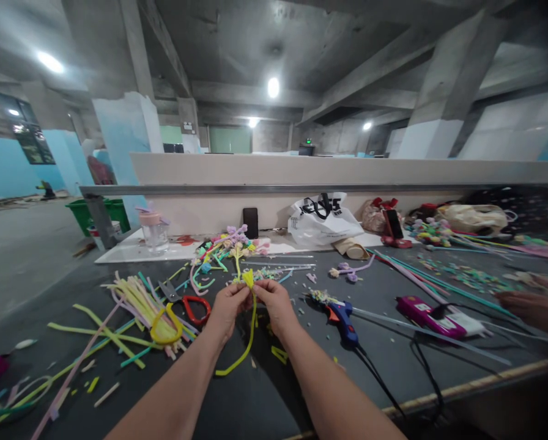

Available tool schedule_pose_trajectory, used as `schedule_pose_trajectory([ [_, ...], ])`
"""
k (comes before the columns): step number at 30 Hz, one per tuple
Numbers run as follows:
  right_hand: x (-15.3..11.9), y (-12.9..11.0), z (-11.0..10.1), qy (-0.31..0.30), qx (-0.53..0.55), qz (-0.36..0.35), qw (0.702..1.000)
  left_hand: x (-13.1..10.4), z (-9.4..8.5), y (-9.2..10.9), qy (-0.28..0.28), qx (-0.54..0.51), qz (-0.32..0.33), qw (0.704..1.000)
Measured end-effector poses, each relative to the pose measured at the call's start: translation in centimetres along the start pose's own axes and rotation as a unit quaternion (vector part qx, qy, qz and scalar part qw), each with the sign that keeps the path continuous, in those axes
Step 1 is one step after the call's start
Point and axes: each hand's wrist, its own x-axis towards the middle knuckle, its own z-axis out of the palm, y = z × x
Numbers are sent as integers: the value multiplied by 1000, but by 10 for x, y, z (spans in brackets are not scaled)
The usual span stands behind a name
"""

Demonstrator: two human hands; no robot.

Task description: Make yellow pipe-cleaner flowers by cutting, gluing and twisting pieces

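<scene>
While its tail (242, 362) curves toward lower centre, the yellow stem (254, 315) is pinched below its tuft (248, 277) by left hand (229, 305) and right hand (274, 304).

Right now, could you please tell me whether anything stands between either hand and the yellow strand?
Nothing visible does: the left hand and right hand both pinch the yellow strand, with scissors to the left and a glue gun to the right.

There are two foreground hands (228, 308) (276, 305), two phones (251, 223) (394, 225), one blue glue gun (346, 322) and one jar (155, 234).
</scene>
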Motion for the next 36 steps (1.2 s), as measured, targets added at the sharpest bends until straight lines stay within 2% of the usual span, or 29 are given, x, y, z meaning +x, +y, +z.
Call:
schedule_pose_trajectory([
  [6,0,-1,2,16,-19,-13,1000,0,0,0,-8,47,18,999],
  [10,-1,-1,3,32,-31,-12,999,4,-3,-4,5,103,48,994],
  [15,-2,-1,1,35,-39,13,999,6,-6,-6,27,180,85,980],
  [21,0,1,0,20,-37,36,998,4,-6,0,39,234,108,965],
  [28,3,8,-2,15,-35,13,999,5,-4,-1,36,200,100,974],
  [36,5,7,-2,15,-88,-26,996,5,-1,-7,22,105,42,993],
])
